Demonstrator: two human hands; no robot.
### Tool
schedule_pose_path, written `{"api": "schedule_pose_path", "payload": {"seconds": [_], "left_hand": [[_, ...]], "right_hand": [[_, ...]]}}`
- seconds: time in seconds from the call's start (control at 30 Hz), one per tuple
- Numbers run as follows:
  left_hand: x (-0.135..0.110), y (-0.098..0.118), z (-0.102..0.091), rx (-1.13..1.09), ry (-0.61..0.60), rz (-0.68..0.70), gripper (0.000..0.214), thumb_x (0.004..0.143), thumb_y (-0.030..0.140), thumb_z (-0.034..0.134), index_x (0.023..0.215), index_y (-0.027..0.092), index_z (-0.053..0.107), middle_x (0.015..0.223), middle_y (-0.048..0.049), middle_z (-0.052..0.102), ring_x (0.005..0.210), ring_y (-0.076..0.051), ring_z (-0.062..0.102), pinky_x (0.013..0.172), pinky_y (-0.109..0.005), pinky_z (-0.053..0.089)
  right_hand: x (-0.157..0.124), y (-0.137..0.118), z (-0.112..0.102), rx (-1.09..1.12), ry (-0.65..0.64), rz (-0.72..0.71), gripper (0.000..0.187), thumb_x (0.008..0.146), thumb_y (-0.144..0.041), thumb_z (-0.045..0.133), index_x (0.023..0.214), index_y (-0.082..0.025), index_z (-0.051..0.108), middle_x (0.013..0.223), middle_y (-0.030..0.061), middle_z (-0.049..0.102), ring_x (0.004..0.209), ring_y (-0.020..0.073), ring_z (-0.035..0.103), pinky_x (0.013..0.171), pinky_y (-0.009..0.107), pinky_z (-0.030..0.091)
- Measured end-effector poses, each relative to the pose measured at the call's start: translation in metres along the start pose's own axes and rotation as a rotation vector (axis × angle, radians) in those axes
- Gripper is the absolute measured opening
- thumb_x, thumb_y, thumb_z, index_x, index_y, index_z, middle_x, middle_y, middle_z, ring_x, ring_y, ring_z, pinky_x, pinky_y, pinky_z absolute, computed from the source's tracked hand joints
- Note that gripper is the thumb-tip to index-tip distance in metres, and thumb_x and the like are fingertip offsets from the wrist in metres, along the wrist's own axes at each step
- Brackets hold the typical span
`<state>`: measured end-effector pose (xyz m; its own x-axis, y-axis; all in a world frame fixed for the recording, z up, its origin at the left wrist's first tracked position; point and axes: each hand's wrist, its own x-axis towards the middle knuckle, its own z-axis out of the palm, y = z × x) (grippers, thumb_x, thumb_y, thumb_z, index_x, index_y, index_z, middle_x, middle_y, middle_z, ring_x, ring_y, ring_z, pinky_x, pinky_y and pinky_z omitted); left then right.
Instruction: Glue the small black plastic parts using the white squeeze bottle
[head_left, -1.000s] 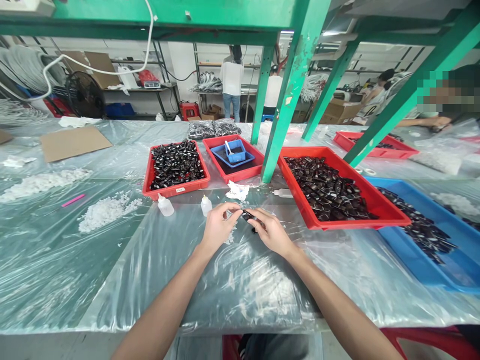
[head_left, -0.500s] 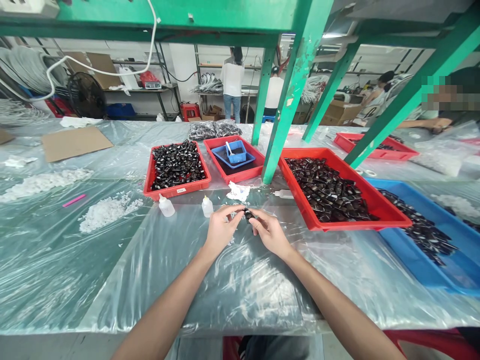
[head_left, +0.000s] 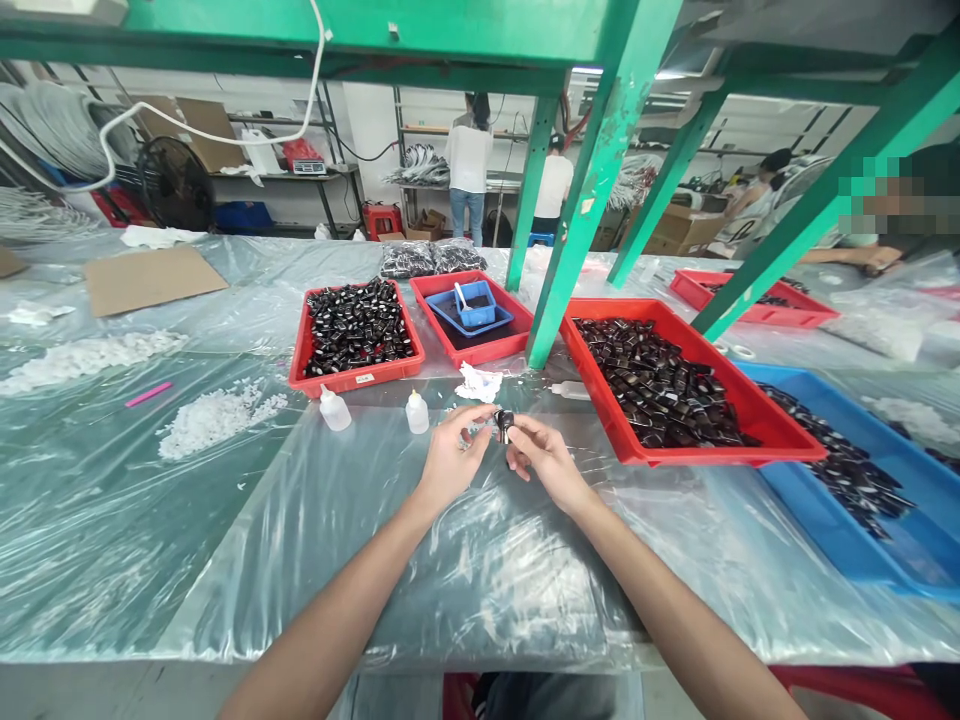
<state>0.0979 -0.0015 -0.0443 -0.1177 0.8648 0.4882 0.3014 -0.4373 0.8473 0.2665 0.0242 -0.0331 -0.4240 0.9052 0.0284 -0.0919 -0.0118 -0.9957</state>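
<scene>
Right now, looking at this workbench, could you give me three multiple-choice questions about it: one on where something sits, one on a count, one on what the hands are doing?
1. Where is the small blue tub?
A. Inside a red tray
B. On the cardboard sheet
C. In the big blue tray

2. How many small white squeeze bottles stand upright just in front of the left red tray?
A. None
B. Two
C. Five

3. What are the left hand and right hand doing?
A. Resting flat on the table
B. Pinching one small black part between them
C. Lifting a tray

Answers: 1 A, the tub sits within the middle red tray. 2 B, two bottles stand side by side. 3 B, both hands' fingertips meet on the part.
</scene>
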Motion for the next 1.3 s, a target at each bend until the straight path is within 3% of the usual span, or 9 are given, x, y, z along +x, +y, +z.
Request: {"api": "schedule_pose_path", "payload": {"seconds": [0.17, 0.33, 0.5, 0.77, 0.97, 1.17, 1.3], "left_hand": [[0.002, 0.0, -0.004, 0.102, 0.038, 0.001, 0.02, 0.09, 0.015, 0.06, 0.105, 0.021, 0.071, 0.098, -0.0051, 0.072, 0.087, -0.017, 0.065, 0.066, -0.027, 0.047], [0.004, 0.0, -0.007, 0.162, 0.031, 0.015, 0.016, 0.09, 0.015, 0.058, 0.096, 0.021, 0.071, 0.092, -0.0037, 0.072, 0.082, -0.017, 0.064, 0.064, -0.027, 0.046], [0.003, 0.001, -0.006, 0.187, 0.012, 0.022, 0.016, 0.091, 0.014, 0.057, 0.094, 0.022, 0.07, 0.094, -0.0037, 0.073, 0.082, -0.017, 0.064, 0.065, -0.027, 0.046], [0.002, 0.001, -0.005, 0.22, -0.023, 0.024, 0.015, 0.092, 0.016, 0.056, 0.093, 0.022, 0.07, 0.094, -0.0043, 0.073, 0.086, -0.018, 0.065, 0.066, -0.028, 0.047], [0.002, -0.005, -0.009, 0.354, -0.105, 0.049, 0.016, 0.092, 0.014, 0.056, 0.093, 0.023, 0.069, 0.095, -0.004, 0.072, 0.092, -0.021, 0.065, 0.08, -0.033, 0.051], [-0.004, -0.016, -0.006, 0.646, -0.248, 0.112, 0.018, 0.089, 0.016, 0.063, 0.104, 0.022, 0.071, 0.105, -0.0081, 0.07, 0.105, -0.028, 0.061, 0.094, -0.042, 0.048], [-0.009, -0.021, 0.0, 0.762, -0.31, 0.094, 0.022, 0.089, 0.02, 0.064, 0.11, 0.02, 0.07, 0.112, -0.0116, 0.067, 0.11, -0.031, 0.058, 0.095, -0.046, 0.045]], "right_hand": [[-0.001, -0.013, -0.004, 0.423, 0.018, 0.119, 0.027, 0.075, -0.035, 0.074, 0.095, -0.021, 0.062, 0.086, 0.0017, 0.063, 0.058, 0.0128, 0.055, 0.038, 0.021, 0.037], [0.002, -0.015, -0.012, 0.667, 0.075, 0.244, 0.018, 0.081, -0.034, 0.065, 0.085, -0.02, 0.056, 0.07, -0.0028, 0.05, 0.051, 0.0099, 0.045, 0.036, 0.018, 0.032], [0.005, -0.01, -0.019, 0.73, 0.047, 0.275, 0.032, 0.086, -0.038, 0.06, 0.066, -0.021, 0.041, 0.058, -0.0073, 0.029, 0.043, 0.0074, 0.022, 0.032, 0.017, 0.02], [0.006, -0.009, -0.02, 0.618, 0.005, 0.309, 0.016, 0.082, -0.028, 0.058, 0.073, -0.021, 0.047, 0.051, -0.0094, 0.028, 0.042, 0.0077, 0.016, 0.034, 0.019, 0.02], [0.005, -0.008, -0.022, 0.32, 0.09, 0.199, 0.011, 0.075, -0.027, 0.058, 0.081, -0.023, 0.051, 0.052, -0.0096, 0.032, 0.041, 0.0097, 0.026, 0.038, 0.022, 0.023], [0.002, -0.01, -0.033, -0.715, 0.093, -0.113, 0.016, 0.082, -0.033, 0.058, 0.084, -0.021, 0.069, 0.055, -0.0041, 0.045, 0.049, 0.0135, 0.039, 0.053, 0.028, 0.029], [-0.004, -0.016, -0.041, -1.038, -0.024, -0.121, 0.022, 0.085, -0.032, 0.058, 0.095, -0.024, 0.076, 0.059, -0.0021, 0.054, 0.054, 0.0159, 0.046, 0.059, 0.029, 0.032]]}}
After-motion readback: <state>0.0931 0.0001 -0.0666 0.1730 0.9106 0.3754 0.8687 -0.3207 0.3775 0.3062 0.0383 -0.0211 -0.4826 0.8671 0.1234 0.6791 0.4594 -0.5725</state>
